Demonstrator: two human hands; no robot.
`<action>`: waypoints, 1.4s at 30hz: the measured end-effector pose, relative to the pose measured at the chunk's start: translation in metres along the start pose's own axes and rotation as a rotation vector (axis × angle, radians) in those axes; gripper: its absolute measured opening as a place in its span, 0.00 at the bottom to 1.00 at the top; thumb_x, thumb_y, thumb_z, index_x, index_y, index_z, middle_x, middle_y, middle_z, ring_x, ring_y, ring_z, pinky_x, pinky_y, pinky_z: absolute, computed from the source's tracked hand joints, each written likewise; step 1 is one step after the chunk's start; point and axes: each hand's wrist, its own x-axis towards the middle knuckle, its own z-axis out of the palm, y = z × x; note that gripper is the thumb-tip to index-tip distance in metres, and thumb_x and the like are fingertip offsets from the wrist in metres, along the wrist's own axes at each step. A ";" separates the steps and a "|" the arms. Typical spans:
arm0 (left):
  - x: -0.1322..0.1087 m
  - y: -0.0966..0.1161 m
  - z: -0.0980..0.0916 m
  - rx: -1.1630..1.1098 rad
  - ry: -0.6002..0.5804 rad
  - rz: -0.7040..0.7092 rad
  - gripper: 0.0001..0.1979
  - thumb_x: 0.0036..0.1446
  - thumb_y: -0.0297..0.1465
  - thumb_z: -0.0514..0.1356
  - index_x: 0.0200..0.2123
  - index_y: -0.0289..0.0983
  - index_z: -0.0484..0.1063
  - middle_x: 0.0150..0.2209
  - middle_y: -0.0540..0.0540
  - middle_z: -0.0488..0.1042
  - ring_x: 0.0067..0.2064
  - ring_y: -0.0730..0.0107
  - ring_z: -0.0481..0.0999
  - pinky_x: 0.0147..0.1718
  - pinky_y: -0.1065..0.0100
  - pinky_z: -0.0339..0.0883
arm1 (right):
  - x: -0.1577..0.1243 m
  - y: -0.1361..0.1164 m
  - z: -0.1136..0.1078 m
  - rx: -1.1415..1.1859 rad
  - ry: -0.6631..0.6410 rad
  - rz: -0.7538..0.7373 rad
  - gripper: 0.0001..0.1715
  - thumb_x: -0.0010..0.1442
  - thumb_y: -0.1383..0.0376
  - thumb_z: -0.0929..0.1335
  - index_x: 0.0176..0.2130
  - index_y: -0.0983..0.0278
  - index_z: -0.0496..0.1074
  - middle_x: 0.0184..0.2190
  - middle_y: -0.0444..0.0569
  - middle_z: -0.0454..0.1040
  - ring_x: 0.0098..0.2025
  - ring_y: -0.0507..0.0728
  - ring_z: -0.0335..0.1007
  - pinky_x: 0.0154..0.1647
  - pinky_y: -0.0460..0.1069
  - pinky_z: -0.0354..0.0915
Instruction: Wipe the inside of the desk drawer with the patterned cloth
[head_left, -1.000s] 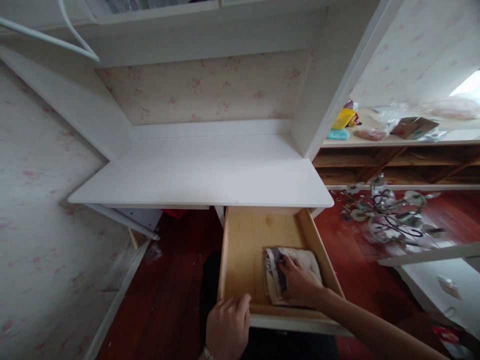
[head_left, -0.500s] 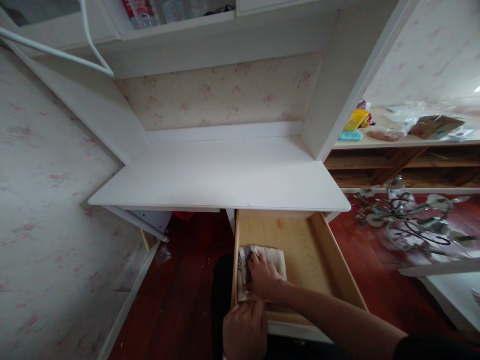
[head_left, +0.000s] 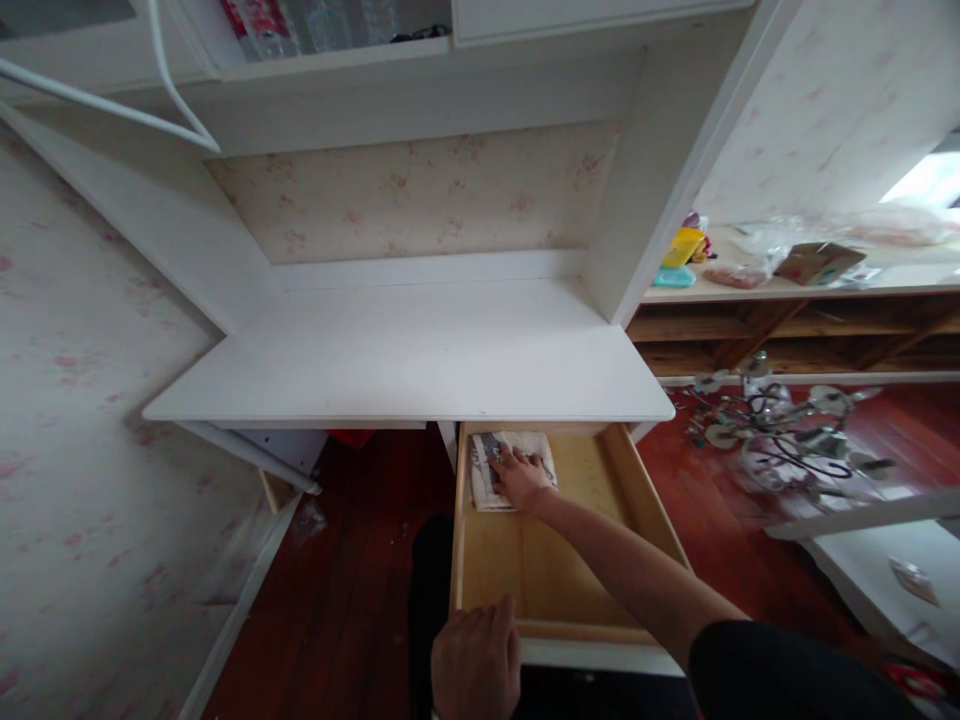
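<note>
An open wooden drawer [head_left: 645, 500] juts out from under a white desk [head_left: 412, 350]. A folded white cloth with a dark print [head_left: 487, 465] lies at the drawer's far left, partly under the desk edge. My right hand [head_left: 519, 476] rests on the cloth, fingers flat and pressing it down. My left hand [head_left: 476, 660] curls over the drawer's front edge, gripping it.
A low shelf [head_left: 787, 290] at the right carries a yellow item, a cardboard box and bags. A metal chandelier [head_left: 780, 430] lies on the red wood floor. Floral wallpaper covers the left wall. A white board [head_left: 862, 510] lies at the right.
My right hand slid the folded cloth from the drawer's near right, across to the left, then to the far left by the desk. My left hand stayed on the drawer front.
</note>
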 end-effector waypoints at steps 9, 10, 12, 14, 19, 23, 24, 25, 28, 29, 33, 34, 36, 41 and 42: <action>0.003 -0.002 -0.003 -0.036 -0.023 0.035 0.13 0.58 0.26 0.52 0.43 0.42 0.72 0.26 0.50 0.75 0.28 0.69 0.74 0.31 0.66 0.63 | -0.044 0.114 -0.010 -0.008 -0.007 0.196 0.35 0.57 0.55 0.66 0.62 0.56 0.61 0.70 0.48 0.45 0.68 0.66 0.44 0.61 0.64 0.51; 0.004 -0.002 -0.004 -0.041 -0.022 0.038 0.13 0.58 0.26 0.52 0.42 0.42 0.72 0.26 0.50 0.75 0.28 0.69 0.74 0.30 0.66 0.62 | -0.048 0.121 -0.011 -0.005 -0.020 0.200 0.36 0.57 0.54 0.66 0.63 0.57 0.61 0.69 0.49 0.46 0.67 0.66 0.46 0.60 0.63 0.53; 0.005 -0.002 -0.005 -0.048 -0.013 0.041 0.13 0.58 0.27 0.51 0.42 0.41 0.72 0.26 0.49 0.75 0.28 0.69 0.74 0.31 0.67 0.62 | -0.056 0.127 -0.012 0.003 -0.039 0.182 0.36 0.57 0.53 0.65 0.63 0.58 0.61 0.69 0.49 0.49 0.65 0.65 0.52 0.60 0.60 0.56; 0.005 -0.001 -0.006 -0.050 -0.003 0.038 0.12 0.59 0.27 0.50 0.41 0.41 0.72 0.26 0.49 0.75 0.28 0.69 0.74 0.31 0.67 0.62 | -0.067 0.127 -0.011 0.011 -0.062 0.146 0.37 0.57 0.53 0.65 0.63 0.59 0.62 0.68 0.50 0.52 0.63 0.65 0.57 0.59 0.58 0.58; 0.005 -0.001 -0.007 -0.054 -0.003 0.043 0.14 0.60 0.26 0.49 0.43 0.41 0.72 0.27 0.49 0.76 0.29 0.68 0.75 0.31 0.66 0.62 | -0.113 0.110 0.002 0.032 -0.118 0.087 0.38 0.52 0.55 0.68 0.61 0.60 0.65 0.65 0.55 0.57 0.57 0.68 0.64 0.56 0.59 0.61; 0.004 -0.002 -0.005 -0.054 0.002 0.043 0.14 0.60 0.26 0.50 0.43 0.41 0.72 0.27 0.49 0.76 0.28 0.68 0.75 0.30 0.66 0.62 | -0.153 0.098 0.021 0.067 -0.139 0.058 0.39 0.48 0.61 0.70 0.60 0.60 0.66 0.65 0.56 0.56 0.58 0.69 0.62 0.57 0.60 0.60; 0.004 -0.002 -0.005 -0.054 0.007 0.043 0.14 0.60 0.26 0.50 0.44 0.41 0.72 0.27 0.49 0.76 0.28 0.68 0.75 0.30 0.66 0.62 | -0.160 0.096 0.024 0.079 -0.156 0.055 0.40 0.47 0.62 0.70 0.60 0.60 0.66 0.65 0.56 0.56 0.58 0.69 0.63 0.57 0.60 0.60; 0.004 -0.002 -0.004 -0.054 0.014 0.043 0.14 0.60 0.26 0.50 0.44 0.41 0.72 0.27 0.49 0.76 0.28 0.68 0.74 0.30 0.66 0.62 | -0.165 0.095 0.026 0.090 -0.174 0.055 0.40 0.46 0.62 0.70 0.60 0.60 0.66 0.65 0.56 0.56 0.57 0.69 0.64 0.57 0.59 0.60; 0.004 -0.003 -0.003 -0.060 0.032 0.049 0.14 0.60 0.27 0.50 0.44 0.41 0.73 0.27 0.48 0.76 0.28 0.69 0.74 0.30 0.67 0.61 | -0.170 0.091 0.028 0.112 -0.198 0.057 0.40 0.46 0.62 0.70 0.59 0.61 0.66 0.65 0.57 0.56 0.55 0.68 0.67 0.56 0.59 0.61; 0.004 -0.003 -0.003 -0.062 0.029 0.048 0.14 0.60 0.27 0.51 0.44 0.41 0.73 0.27 0.48 0.76 0.28 0.69 0.74 0.30 0.66 0.61 | -0.168 0.090 0.027 0.110 -0.194 0.054 0.39 0.47 0.61 0.70 0.59 0.61 0.67 0.65 0.56 0.56 0.54 0.68 0.67 0.56 0.59 0.62; 0.003 -0.003 -0.002 -0.063 0.006 0.034 0.13 0.60 0.27 0.51 0.44 0.41 0.72 0.27 0.48 0.75 0.29 0.68 0.74 0.30 0.66 0.60 | -0.152 0.076 0.025 0.055 -0.192 0.040 0.36 0.49 0.59 0.71 0.58 0.58 0.68 0.62 0.55 0.61 0.53 0.68 0.67 0.52 0.59 0.65; 0.003 -0.003 -0.001 -0.064 0.008 0.030 0.13 0.60 0.27 0.51 0.44 0.41 0.72 0.27 0.48 0.75 0.29 0.68 0.73 0.30 0.66 0.60 | -0.146 0.069 0.025 0.040 -0.191 0.027 0.37 0.49 0.58 0.72 0.58 0.58 0.68 0.61 0.55 0.62 0.53 0.69 0.67 0.50 0.60 0.66; 0.002 -0.002 0.000 -0.065 0.017 0.025 0.13 0.60 0.27 0.51 0.44 0.41 0.72 0.27 0.48 0.75 0.29 0.68 0.73 0.31 0.66 0.60 | -0.135 0.048 0.025 0.017 -0.184 -0.008 0.37 0.50 0.57 0.72 0.58 0.59 0.67 0.60 0.56 0.63 0.52 0.70 0.67 0.48 0.60 0.67; 0.002 -0.002 0.002 -0.074 0.025 0.018 0.13 0.59 0.27 0.51 0.44 0.41 0.71 0.27 0.48 0.75 0.29 0.67 0.74 0.30 0.64 0.60 | -0.109 -0.021 0.027 0.033 -0.141 -0.128 0.36 0.51 0.52 0.72 0.56 0.61 0.68 0.58 0.59 0.64 0.52 0.70 0.66 0.47 0.59 0.67; 0.002 -0.002 0.002 -0.078 0.027 0.018 0.13 0.59 0.27 0.51 0.43 0.41 0.71 0.27 0.48 0.75 0.29 0.67 0.74 0.30 0.64 0.60 | -0.104 -0.033 0.028 0.046 -0.135 -0.150 0.36 0.51 0.51 0.72 0.56 0.62 0.68 0.57 0.60 0.64 0.52 0.69 0.66 0.47 0.59 0.67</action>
